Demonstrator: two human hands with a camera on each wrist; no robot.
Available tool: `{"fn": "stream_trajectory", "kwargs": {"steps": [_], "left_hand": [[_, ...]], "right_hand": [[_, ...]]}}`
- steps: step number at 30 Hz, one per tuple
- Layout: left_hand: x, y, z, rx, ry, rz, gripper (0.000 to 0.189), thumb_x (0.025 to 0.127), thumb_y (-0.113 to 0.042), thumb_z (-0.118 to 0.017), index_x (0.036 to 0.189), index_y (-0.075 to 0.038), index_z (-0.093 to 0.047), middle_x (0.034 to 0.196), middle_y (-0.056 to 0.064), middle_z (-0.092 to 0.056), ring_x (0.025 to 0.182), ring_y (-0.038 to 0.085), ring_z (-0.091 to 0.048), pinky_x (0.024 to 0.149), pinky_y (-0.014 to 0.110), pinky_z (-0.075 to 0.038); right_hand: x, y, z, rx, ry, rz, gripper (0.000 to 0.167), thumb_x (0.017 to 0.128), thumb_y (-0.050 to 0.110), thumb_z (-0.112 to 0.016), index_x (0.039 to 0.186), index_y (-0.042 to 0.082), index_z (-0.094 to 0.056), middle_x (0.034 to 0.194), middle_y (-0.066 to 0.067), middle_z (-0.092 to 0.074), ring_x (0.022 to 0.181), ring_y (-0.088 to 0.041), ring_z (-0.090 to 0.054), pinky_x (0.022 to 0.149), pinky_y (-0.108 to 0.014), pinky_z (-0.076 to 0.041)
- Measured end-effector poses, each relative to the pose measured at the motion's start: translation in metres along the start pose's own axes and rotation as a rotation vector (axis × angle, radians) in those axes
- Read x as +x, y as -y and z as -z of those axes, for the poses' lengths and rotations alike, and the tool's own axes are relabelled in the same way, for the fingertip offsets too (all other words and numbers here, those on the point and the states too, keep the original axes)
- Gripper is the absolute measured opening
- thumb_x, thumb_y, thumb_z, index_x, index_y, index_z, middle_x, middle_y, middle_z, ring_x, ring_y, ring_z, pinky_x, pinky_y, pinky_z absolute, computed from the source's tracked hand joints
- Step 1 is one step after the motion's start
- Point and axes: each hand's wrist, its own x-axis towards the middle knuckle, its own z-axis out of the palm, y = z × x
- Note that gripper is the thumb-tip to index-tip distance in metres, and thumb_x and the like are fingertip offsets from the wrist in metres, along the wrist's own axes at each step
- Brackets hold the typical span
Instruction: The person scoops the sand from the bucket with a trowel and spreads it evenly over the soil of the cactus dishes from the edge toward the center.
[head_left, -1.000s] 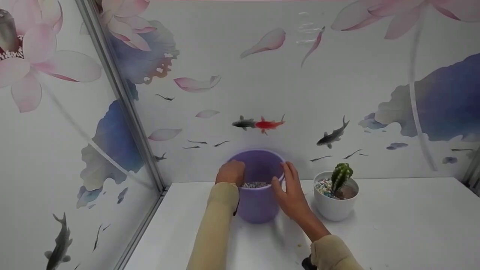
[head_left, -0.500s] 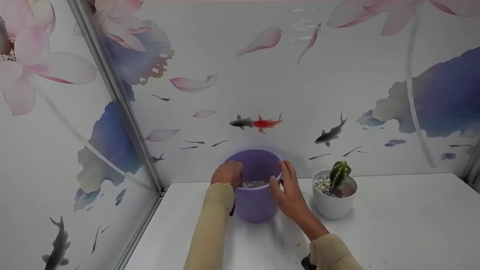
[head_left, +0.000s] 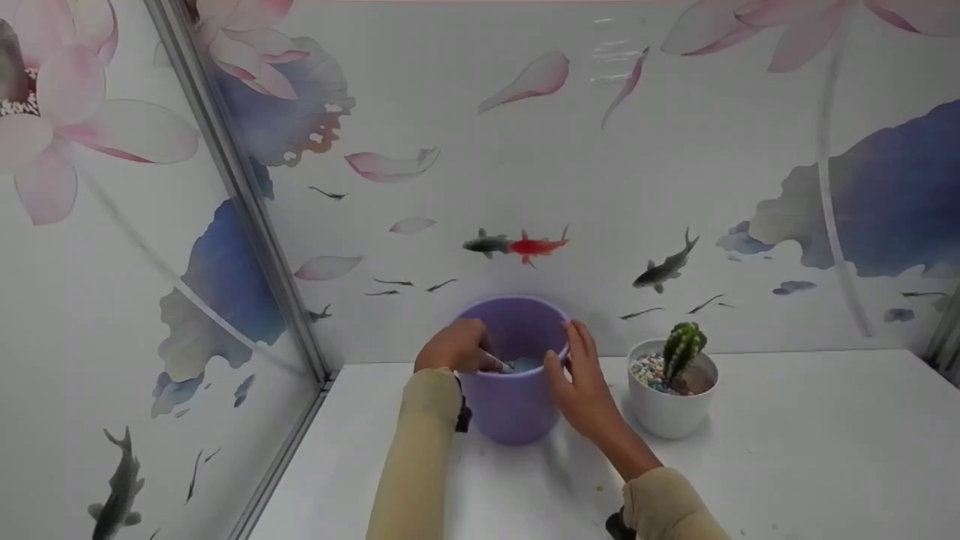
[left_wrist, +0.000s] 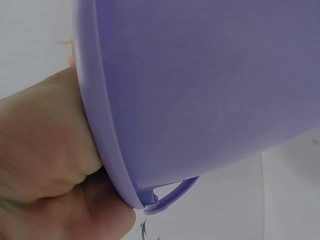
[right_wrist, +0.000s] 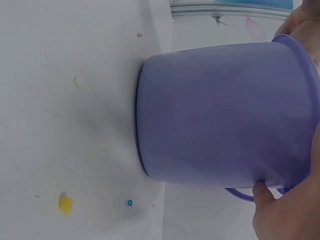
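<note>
A purple bucket (head_left: pixel 517 411) stands upright against the back wall, a side handle (left_wrist: pixel 175 196) showing below its rim in the left wrist view. My left hand (head_left: pixel 454 346) reaches over its left rim and holds a pale, thin-handled tool (head_left: pixel 498 364) that slants down inside; its kind cannot be made out. A pale bluish patch (head_left: pixel 525 365) shows beyond the tool, unclear whether part of it or of the contents. My right hand (head_left: pixel 585 382) grips the bucket's right rim, thumb on the near side and fingers farther round.
Right of the bucket, a white pot (head_left: pixel 667 415) holds a green cactus (head_left: pixel 683 351) and multicoloured pebbles. A yellow bit (right_wrist: pixel 65 204) and a small blue bead-like bit (right_wrist: pixel 130 203) lie on the white table (head_left: pixel 825 450). Printed panels stand at the back and left.
My left hand has shifted slightly left and tilted at the rim. The pale tool handle and bluish patch now show where grey grains were visible. The right hand keeps its place.
</note>
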Motion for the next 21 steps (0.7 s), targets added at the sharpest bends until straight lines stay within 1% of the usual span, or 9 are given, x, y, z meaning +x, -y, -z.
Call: {"fn": "stream_trajectory", "kwargs": {"steps": [3,10,14,17,21], "left_hand": [[0.0,0.002,0.0,-0.018,-0.002,0.0,0.009,0.095,-0.024,-0.087,0.098,-0.016,-0.088,0.095,-0.003,-0.082,0.088,0.016,-0.071,0.089,0.044,-0.063],[0.002,0.006,0.0,-0.036,0.008,-0.039,0.009,0.097,-0.023,-0.084,0.102,-0.017,-0.088,0.099,-0.002,-0.083,0.091,0.015,-0.073,0.091,0.044,-0.063],[0.004,0.008,0.0,-0.049,-0.003,-0.053,0.01,0.098,-0.023,-0.083,0.104,-0.016,-0.088,0.103,-0.001,-0.082,0.093,0.016,-0.073,0.092,0.045,-0.063],[0.005,0.01,0.0,-0.055,-0.014,-0.066,0.009,0.098,-0.023,-0.083,0.103,-0.017,-0.088,0.101,-0.001,-0.082,0.091,0.016,-0.073,0.09,0.044,-0.063],[0.005,0.013,0.001,-0.059,-0.011,-0.076,0.009,0.097,-0.024,-0.084,0.102,-0.018,-0.088,0.098,-0.003,-0.082,0.089,0.015,-0.073,0.087,0.041,-0.063]], "right_hand": [[0.0,-0.001,0.0,0.003,0.004,0.001,0.072,0.116,0.037,-0.048,0.174,0.009,-0.015,0.183,-0.01,-0.004,0.169,-0.034,-0.019,0.13,-0.056,-0.031],[-0.001,0.0,0.002,-0.002,0.011,-0.005,0.072,0.117,0.036,-0.048,0.174,0.009,-0.015,0.183,-0.011,-0.002,0.169,-0.034,-0.017,0.131,-0.055,-0.03],[0.0,0.003,0.002,-0.01,0.005,-0.01,0.072,0.116,0.036,-0.048,0.174,0.008,-0.015,0.183,-0.011,-0.003,0.169,-0.033,-0.019,0.131,-0.055,-0.03],[0.0,0.003,0.002,-0.024,0.005,-0.017,0.073,0.116,0.039,-0.048,0.174,0.008,-0.015,0.183,-0.01,-0.004,0.169,-0.032,-0.019,0.131,-0.054,-0.031],[0.0,0.003,0.003,-0.036,0.007,-0.028,0.074,0.116,0.043,-0.048,0.174,0.009,-0.018,0.183,-0.009,-0.005,0.169,-0.032,-0.019,0.131,-0.053,-0.032]]}}
